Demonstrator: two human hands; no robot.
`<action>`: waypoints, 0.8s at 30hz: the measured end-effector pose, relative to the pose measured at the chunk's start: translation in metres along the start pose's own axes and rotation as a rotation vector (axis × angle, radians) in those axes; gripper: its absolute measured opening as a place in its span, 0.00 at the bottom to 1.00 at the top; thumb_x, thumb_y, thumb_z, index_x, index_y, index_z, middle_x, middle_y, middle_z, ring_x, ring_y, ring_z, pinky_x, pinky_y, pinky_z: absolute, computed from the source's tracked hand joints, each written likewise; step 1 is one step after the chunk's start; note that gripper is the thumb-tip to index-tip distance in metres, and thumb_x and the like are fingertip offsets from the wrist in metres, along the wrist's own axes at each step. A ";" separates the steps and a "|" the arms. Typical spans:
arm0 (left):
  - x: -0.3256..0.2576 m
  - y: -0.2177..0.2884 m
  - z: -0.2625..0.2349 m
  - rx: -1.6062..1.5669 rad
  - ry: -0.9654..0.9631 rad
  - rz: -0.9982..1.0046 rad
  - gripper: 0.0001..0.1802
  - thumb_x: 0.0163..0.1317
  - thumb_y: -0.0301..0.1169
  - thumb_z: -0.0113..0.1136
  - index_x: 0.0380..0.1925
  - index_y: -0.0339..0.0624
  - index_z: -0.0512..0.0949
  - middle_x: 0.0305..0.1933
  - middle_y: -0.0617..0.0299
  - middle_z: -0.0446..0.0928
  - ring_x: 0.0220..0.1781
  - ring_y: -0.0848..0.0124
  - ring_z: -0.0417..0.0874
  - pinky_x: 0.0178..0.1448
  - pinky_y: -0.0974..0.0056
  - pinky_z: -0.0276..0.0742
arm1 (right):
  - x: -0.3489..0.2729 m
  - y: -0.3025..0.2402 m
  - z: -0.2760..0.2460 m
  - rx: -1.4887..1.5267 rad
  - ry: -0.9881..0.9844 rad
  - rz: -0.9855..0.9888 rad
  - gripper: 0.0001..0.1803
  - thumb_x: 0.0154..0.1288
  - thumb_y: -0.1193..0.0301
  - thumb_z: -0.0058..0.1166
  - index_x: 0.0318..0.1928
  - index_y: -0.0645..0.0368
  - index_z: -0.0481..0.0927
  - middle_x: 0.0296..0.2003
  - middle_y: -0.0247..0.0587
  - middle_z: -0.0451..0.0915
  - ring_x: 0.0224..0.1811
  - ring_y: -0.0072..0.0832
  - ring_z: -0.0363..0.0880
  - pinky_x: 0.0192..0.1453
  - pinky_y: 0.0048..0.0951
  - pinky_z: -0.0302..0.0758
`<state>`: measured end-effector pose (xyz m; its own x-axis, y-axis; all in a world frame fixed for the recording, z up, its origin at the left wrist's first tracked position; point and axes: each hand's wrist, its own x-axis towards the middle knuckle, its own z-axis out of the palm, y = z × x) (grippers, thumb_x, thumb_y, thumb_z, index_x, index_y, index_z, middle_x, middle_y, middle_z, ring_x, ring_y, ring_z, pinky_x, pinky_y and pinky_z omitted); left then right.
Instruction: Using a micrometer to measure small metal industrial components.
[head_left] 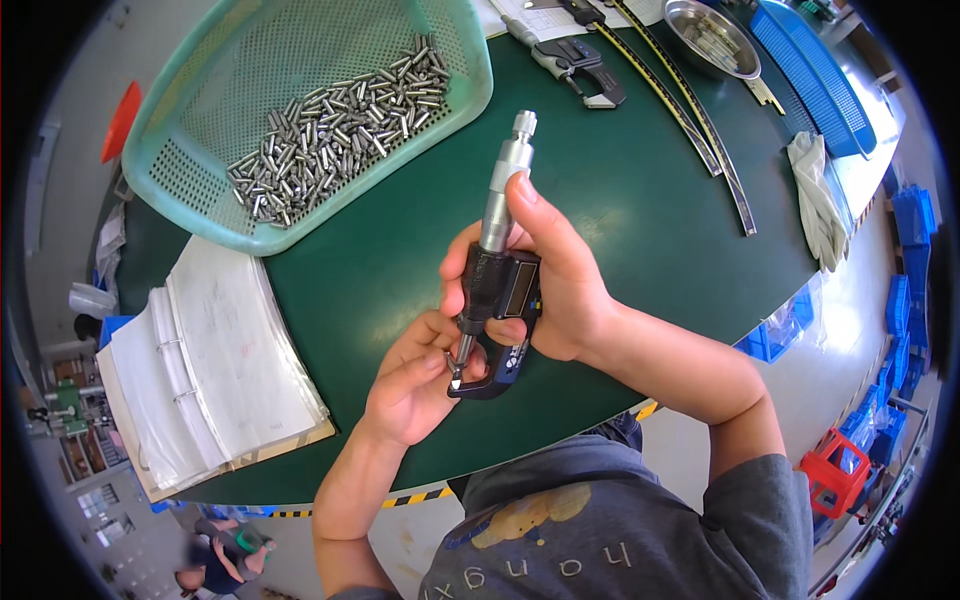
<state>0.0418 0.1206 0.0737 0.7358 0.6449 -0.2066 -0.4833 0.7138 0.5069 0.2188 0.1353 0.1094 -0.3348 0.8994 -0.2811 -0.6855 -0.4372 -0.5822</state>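
Note:
My right hand (570,285) is wrapped round a digital micrometer (486,285) with a black frame and a silver thimble. Its thumb lies along the thimble, which points away from me. My left hand (405,390) is at the near end of the frame, thumb and fingers pinching a small metal pin (454,366) at the measuring jaws. Fingers partly cover the pin, so whether both jaws touch it cannot be made out. Ahead and to the left, a pale green plastic basket (255,238) holds many similar shiny pins (340,130).
An open ring binder (235,370) lies at the left. Farther back are another micrometer (575,70), calipers (690,120), a metal bowl (745,68) with parts and a blue basket (815,80). White gloves (822,205) hang at the right edge. Another person (225,555) is beyond the table, lower left.

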 end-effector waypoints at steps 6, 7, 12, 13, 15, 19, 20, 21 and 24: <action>0.001 0.002 0.003 0.004 -0.001 -0.007 0.11 0.55 0.29 0.49 0.38 0.39 0.65 0.34 0.59 0.67 0.38 0.70 0.70 0.42 0.68 0.66 | -0.002 -0.003 0.004 0.068 0.073 0.029 0.38 0.59 0.40 0.18 0.31 0.64 0.71 0.21 0.46 0.73 0.08 0.22 0.60 0.10 0.19 0.57; 0.003 0.003 0.003 0.010 0.021 0.032 0.10 0.55 0.29 0.49 0.38 0.39 0.66 0.34 0.60 0.67 0.37 0.70 0.69 0.42 0.68 0.65 | -0.003 -0.003 0.002 0.072 0.070 0.017 0.39 0.59 0.40 0.18 0.32 0.64 0.71 0.21 0.45 0.73 0.09 0.22 0.61 0.11 0.19 0.57; 0.029 0.059 0.000 0.295 0.190 0.354 0.08 0.56 0.29 0.51 0.35 0.41 0.67 0.32 0.64 0.68 0.34 0.73 0.69 0.40 0.70 0.67 | 0.000 0.001 -0.004 0.083 0.065 0.017 0.38 0.57 0.41 0.21 0.30 0.65 0.72 0.22 0.47 0.74 0.08 0.22 0.59 0.12 0.19 0.56; 0.039 0.076 0.005 0.458 0.310 0.465 0.08 0.56 0.28 0.51 0.36 0.40 0.67 0.32 0.64 0.69 0.34 0.73 0.70 0.39 0.71 0.67 | -0.001 0.001 -0.002 0.084 0.053 0.015 0.38 0.57 0.41 0.21 0.30 0.65 0.72 0.22 0.47 0.74 0.08 0.22 0.59 0.12 0.19 0.56; 0.066 0.115 0.006 0.812 0.476 0.696 0.09 0.56 0.27 0.50 0.37 0.41 0.68 0.35 0.63 0.69 0.38 0.73 0.70 0.42 0.70 0.66 | -0.002 0.001 -0.003 0.059 0.073 0.041 0.37 0.56 0.41 0.23 0.30 0.65 0.72 0.21 0.47 0.74 0.09 0.22 0.60 0.12 0.20 0.55; 0.098 0.148 0.011 1.887 0.712 1.222 0.10 0.53 0.26 0.50 0.37 0.38 0.70 0.41 0.61 0.70 0.46 0.69 0.69 0.50 0.65 0.64 | -0.002 0.000 0.002 0.051 0.086 0.020 0.37 0.56 0.41 0.23 0.30 0.64 0.73 0.21 0.46 0.74 0.11 0.22 0.61 0.12 0.19 0.56; 0.103 0.142 0.013 1.921 0.566 1.132 0.10 0.50 0.26 0.53 0.34 0.39 0.72 0.42 0.59 0.70 0.49 0.62 0.68 0.53 0.61 0.62 | -0.001 -0.001 0.002 0.031 0.085 0.015 0.37 0.56 0.41 0.23 0.30 0.63 0.73 0.21 0.45 0.75 0.12 0.21 0.63 0.13 0.19 0.56; 0.107 0.133 0.008 2.106 0.478 1.079 0.10 0.48 0.26 0.55 0.33 0.41 0.73 0.42 0.58 0.69 0.51 0.60 0.67 0.53 0.59 0.61 | -0.001 -0.001 0.001 0.011 0.085 0.012 0.37 0.56 0.41 0.23 0.30 0.63 0.73 0.21 0.45 0.75 0.13 0.21 0.64 0.13 0.19 0.56; 0.120 0.109 -0.003 2.363 0.275 0.992 0.11 0.44 0.28 0.59 0.31 0.45 0.75 0.44 0.56 0.68 0.55 0.55 0.64 0.55 0.55 0.58 | 0.000 -0.001 0.002 0.018 0.116 0.001 0.37 0.56 0.41 0.23 0.29 0.65 0.73 0.22 0.50 0.74 0.11 0.24 0.62 0.13 0.20 0.58</action>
<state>0.0761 0.2767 0.1021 0.6147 0.5684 0.5469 0.6480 -0.7592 0.0609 0.2182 0.1358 0.1110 -0.2588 0.8928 -0.3686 -0.6969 -0.4368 -0.5688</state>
